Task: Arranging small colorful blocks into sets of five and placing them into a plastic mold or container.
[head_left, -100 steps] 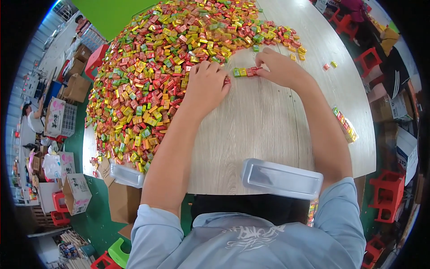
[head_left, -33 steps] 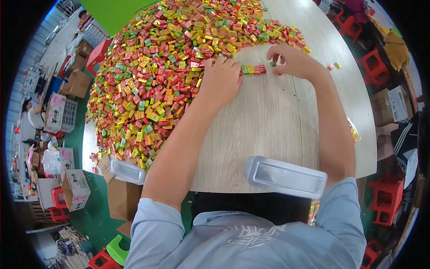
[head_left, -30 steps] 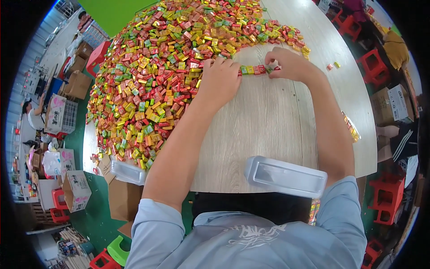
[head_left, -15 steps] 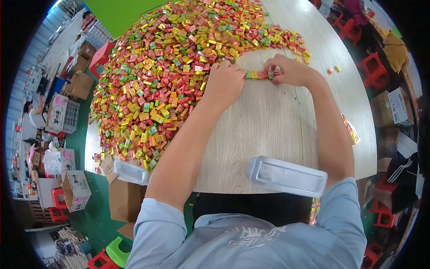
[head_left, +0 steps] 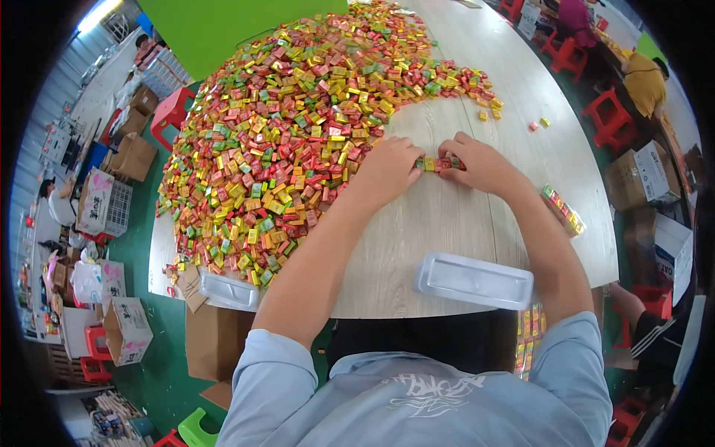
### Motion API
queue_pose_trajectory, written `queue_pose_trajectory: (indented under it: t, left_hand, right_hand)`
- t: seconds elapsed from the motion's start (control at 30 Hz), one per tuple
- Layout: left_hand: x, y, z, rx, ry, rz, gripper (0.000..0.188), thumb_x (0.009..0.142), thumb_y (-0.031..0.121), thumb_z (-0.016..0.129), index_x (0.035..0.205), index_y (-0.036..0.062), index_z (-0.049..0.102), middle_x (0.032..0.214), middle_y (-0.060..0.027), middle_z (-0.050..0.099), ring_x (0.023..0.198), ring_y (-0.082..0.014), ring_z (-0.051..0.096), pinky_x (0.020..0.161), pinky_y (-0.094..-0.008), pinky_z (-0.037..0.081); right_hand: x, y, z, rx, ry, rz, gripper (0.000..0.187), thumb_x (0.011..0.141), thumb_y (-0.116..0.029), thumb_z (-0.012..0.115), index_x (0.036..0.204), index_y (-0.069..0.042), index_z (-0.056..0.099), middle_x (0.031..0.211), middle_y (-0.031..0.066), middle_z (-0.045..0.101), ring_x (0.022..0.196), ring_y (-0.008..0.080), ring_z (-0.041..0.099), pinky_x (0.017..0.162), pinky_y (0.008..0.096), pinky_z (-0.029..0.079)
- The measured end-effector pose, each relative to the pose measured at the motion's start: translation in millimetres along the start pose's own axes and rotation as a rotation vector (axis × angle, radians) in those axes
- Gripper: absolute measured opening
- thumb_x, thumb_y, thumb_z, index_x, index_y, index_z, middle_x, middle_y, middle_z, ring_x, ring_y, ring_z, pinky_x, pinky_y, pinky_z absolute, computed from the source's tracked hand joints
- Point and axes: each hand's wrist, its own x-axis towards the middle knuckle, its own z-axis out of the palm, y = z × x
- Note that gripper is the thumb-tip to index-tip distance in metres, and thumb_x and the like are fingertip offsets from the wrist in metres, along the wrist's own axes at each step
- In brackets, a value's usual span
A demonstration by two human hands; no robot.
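Note:
Between my two hands a short row of small wrapped candies (head_left: 438,165), green, yellow and red, lies end to end just above or on the table. My left hand (head_left: 391,170) closes on the row's left end beside the big heap. At the other end, my right hand (head_left: 473,165) pinches the row between thumb and fingers. The heap of loose candies (head_left: 290,134) in red, yellow, orange and green covers the table's left and far side. An empty clear plastic tray (head_left: 477,283) lies near the front edge, close to my right forearm.
Another clear tray (head_left: 229,289) sits at the front left edge above an open cardboard box (head_left: 212,339). A filled pack of candies (head_left: 562,211) lies by the table's right edge (head_left: 596,246). Red stools (head_left: 612,119) and cartons stand around, and other people are at work beyond.
Both hands have come nearer to me with the candy row and closer together. The view has shifted slightly, showing more of the filled pack on the right.

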Motion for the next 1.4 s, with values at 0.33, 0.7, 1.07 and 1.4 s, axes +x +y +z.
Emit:
queue_pose_trajectory:
  t: [0.33,0.7,1.07,1.4]
  left_hand:
    - [-3.1,28.6,5.2,-0.149,-0.128,-0.076,0.033,0.091,0.024,0.078,0.117,0.0036,0.070,0.108,-0.0136,0.064,0.098,-0.0340,0.066,0.086,-0.0436,0.054]
    - [8.7,98.3,-82.9,-0.170,-0.100,-0.107,0.029,0.089,0.023,0.080,0.107,0.0025,0.072,0.104,-0.0131,0.065,0.097,-0.0328,0.066,0.083,-0.0436,0.053]
    - [-56.2,168.4,-103.6,-0.123,-0.001,0.137,0.038,0.085,0.024,0.082,0.118,0.0097,0.072,0.109,-0.0095,0.069,0.099,-0.0310,0.065,0.088,-0.0418,0.052]
    - [-114.0,179.4,-74.0,0.103,0.170,0.087,0.050,0.087,0.028,0.078,0.131,0.0063,0.068,0.142,-0.0057,0.064,0.131,-0.0311,0.055,0.108,-0.0447,0.040]
  right_hand:
    - [-43.0,3.4,22.9,0.007,0.211,-0.057,0.028,0.093,-0.024,0.072,0.117,-0.010,0.067,0.111,0.0145,0.062,0.103,0.0359,0.065,0.089,0.0445,0.053]
    - [-96.9,-56.3,-46.1,0.030,0.428,-0.093,0.027,0.089,-0.024,0.079,0.108,-0.008,0.069,0.101,0.0121,0.062,0.089,0.0321,0.065,0.078,0.0415,0.052]
    - [-204.5,-137.0,-35.3,0.086,0.512,0.057,0.029,0.087,-0.018,0.080,0.112,-0.007,0.070,0.103,0.0121,0.060,0.094,0.0321,0.064,0.081,0.0402,0.052]
    - [-236.9,-149.1,5.3,0.089,0.628,0.109,0.046,0.085,-0.009,0.078,0.128,-0.005,0.063,0.136,0.0129,0.063,0.118,0.0354,0.057,0.102,0.0434,0.048]
